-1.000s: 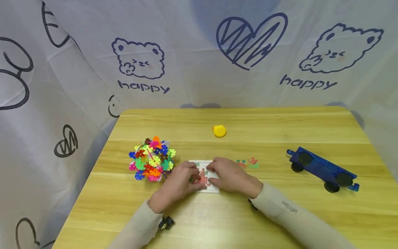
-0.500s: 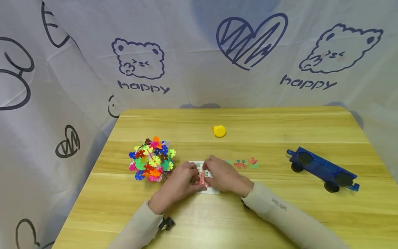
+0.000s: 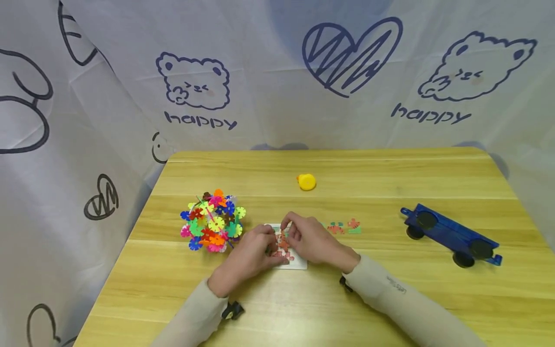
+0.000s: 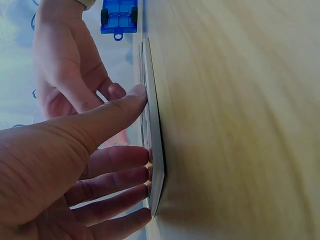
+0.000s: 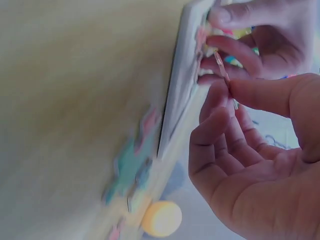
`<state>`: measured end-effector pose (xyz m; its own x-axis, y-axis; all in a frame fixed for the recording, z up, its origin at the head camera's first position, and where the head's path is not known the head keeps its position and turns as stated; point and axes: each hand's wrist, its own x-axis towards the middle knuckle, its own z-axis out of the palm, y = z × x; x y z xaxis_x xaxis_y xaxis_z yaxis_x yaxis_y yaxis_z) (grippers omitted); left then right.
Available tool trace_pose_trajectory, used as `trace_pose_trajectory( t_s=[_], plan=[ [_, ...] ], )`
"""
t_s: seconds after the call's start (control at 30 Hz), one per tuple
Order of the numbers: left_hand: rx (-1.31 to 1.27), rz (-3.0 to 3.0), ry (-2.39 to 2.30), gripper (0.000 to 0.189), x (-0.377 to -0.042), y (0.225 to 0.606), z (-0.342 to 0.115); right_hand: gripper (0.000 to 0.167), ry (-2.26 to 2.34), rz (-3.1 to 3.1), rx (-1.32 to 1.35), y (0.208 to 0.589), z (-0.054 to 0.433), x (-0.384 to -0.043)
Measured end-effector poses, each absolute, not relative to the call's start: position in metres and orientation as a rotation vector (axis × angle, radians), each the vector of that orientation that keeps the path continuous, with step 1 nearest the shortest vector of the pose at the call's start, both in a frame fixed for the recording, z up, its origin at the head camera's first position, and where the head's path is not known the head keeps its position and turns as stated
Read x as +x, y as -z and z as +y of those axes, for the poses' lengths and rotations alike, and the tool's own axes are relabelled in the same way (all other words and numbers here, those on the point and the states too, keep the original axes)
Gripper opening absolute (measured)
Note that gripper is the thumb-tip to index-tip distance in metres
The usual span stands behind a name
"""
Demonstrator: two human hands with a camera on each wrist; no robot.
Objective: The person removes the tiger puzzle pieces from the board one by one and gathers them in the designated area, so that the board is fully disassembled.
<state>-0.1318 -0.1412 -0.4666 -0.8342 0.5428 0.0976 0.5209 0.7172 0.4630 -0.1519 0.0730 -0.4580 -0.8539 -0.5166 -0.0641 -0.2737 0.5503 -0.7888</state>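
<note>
A white-framed jigsaw puzzle board [image 3: 300, 264] lies on the table, partly filled with orange and green pieces. My left hand [image 3: 253, 250] rests at its left side; in the left wrist view the thumb and the fingertips of the left hand [image 4: 107, 132] touch the board's face. Over the board, my right hand [image 3: 315, 242] pinches a thin puzzle piece [image 5: 222, 69] between thumb and index finger. That piece is seen edge-on and tilted in the right wrist view, raised off the board. Hands cover part of the board's left and upper areas.
Loose puzzle pieces [image 3: 354, 225] lie right of the board. A bundle of colourful flower-shaped plastic discs [image 3: 213, 221] sits to the left, a yellow rubber duck [image 3: 307, 182] behind. At the right lies a blue toy vehicle [image 3: 451, 235] with black wheels.
My right hand has moved left over the board, then slightly away from me, its fingertips now raised with the piece. More of the board's lower part shows. My left hand has stayed in place.
</note>
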Motion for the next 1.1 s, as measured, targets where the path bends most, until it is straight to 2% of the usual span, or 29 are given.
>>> trace_pose_trajectory(
  t_s=[0.47, 0.9, 1.1],
  plan=[
    [0.930, 2.886, -0.720, 0.036, -0.131, 0.466, -0.141, 0.025, 1.232, 2.599, -0.521, 0.443, 0.124, -0.152],
    [0.971, 2.794, -0.781, 0.021, -0.127, 0.469, -0.155, 0.024, 1.204, 2.674, -0.449, 0.445, 0.168, -0.134],
    [1.024, 2.792, -0.791, 0.026, -0.127, 0.471, -0.160, 0.026, 1.233, 2.705, -0.431, 0.447, 0.185, -0.129]
  ],
)
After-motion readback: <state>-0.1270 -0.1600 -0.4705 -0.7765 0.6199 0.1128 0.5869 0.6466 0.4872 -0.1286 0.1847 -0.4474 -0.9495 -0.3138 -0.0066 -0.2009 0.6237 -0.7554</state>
